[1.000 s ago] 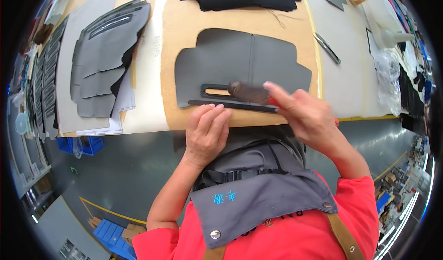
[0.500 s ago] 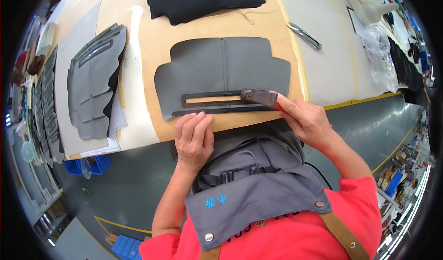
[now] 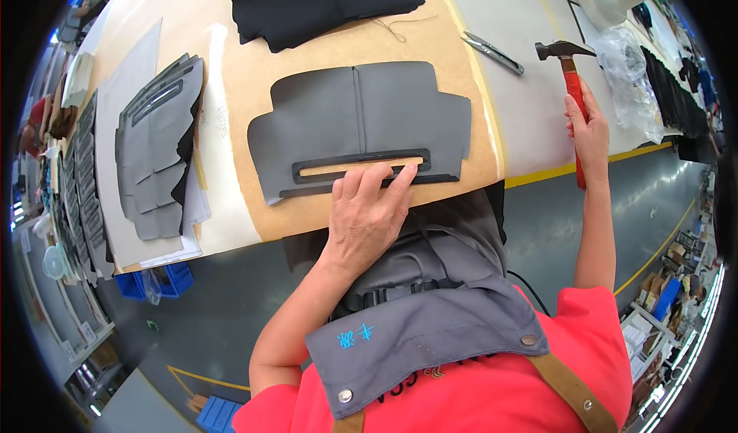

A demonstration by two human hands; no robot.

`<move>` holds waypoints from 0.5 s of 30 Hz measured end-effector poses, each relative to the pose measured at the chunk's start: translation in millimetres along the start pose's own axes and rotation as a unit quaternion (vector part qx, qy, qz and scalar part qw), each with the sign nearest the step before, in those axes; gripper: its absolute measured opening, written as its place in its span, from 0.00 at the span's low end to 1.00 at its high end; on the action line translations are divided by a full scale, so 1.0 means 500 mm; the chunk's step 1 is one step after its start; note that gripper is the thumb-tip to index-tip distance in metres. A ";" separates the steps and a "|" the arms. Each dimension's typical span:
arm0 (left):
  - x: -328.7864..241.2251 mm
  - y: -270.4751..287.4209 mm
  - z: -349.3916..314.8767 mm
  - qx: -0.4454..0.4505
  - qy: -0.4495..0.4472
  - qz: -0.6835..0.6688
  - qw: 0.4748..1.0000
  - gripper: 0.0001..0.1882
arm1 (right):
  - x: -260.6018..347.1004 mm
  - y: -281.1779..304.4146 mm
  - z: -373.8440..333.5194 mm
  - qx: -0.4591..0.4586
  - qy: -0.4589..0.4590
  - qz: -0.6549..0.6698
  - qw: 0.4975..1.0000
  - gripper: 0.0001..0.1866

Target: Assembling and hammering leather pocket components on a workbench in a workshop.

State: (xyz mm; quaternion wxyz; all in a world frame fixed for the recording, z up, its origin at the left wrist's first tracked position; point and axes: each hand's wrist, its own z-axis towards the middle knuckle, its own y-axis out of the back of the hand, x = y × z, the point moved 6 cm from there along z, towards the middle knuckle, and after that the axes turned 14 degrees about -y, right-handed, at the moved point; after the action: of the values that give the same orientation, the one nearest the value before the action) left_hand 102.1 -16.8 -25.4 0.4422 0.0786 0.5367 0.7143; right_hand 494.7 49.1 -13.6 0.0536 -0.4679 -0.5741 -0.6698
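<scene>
Partly under the left hand (image 3: 365, 218) lies one panel (image 3: 315, 118); left of this hand, a stack (image 3: 157, 160); right, a hammer (image 3: 571, 87).

Right fingers (image 3: 591, 101) around a red-handled hammer (image 3: 571, 78), left fingers (image 3: 375, 179) apparently touching a slotted grey panel (image 3: 319, 118), brown tabletop (image 3: 450, 64) beneath.

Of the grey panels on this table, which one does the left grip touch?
The slotted grey panel lying alone at the centre: the left grip touches its near edge. The grey panels overlapping at left lie untouched.
</scene>
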 end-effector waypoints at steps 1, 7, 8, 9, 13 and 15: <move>-0.001 -0.001 -0.002 -0.004 -0.002 0.015 1.000 0.24 | 0.001 0.005 -0.004 -0.007 0.016 -0.001 1.000 0.26; -0.011 -0.008 -0.002 -0.014 -0.018 0.035 0.999 0.23 | -0.032 0.026 0.084 0.011 -0.008 -0.079 0.997 0.23; -0.012 -0.007 -0.001 -0.013 -0.020 0.039 0.999 0.23 | -0.031 0.028 0.088 0.010 -0.008 -0.079 0.997 0.23; -0.016 -0.005 -0.001 -0.011 -0.021 0.044 0.999 0.24 | 0.007 0.039 0.078 -0.086 0.133 -0.164 0.974 0.21; -0.018 0.037 -0.045 -0.050 -0.043 0.047 0.997 0.23 | 0.217 -0.037 -0.096 -0.048 0.366 -0.096 0.925 0.15; 0.003 0.063 -0.059 -0.056 -0.010 0.061 0.997 0.23 | 0.278 -0.110 -0.188 0.125 0.444 -0.032 0.886 0.16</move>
State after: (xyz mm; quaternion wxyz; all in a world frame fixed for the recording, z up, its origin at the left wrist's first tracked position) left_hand 66.5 -37.5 -11.5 0.4068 0.0938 0.4859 0.7678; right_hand 330.8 55.1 51.8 0.3400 -0.0922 -0.5836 -0.7316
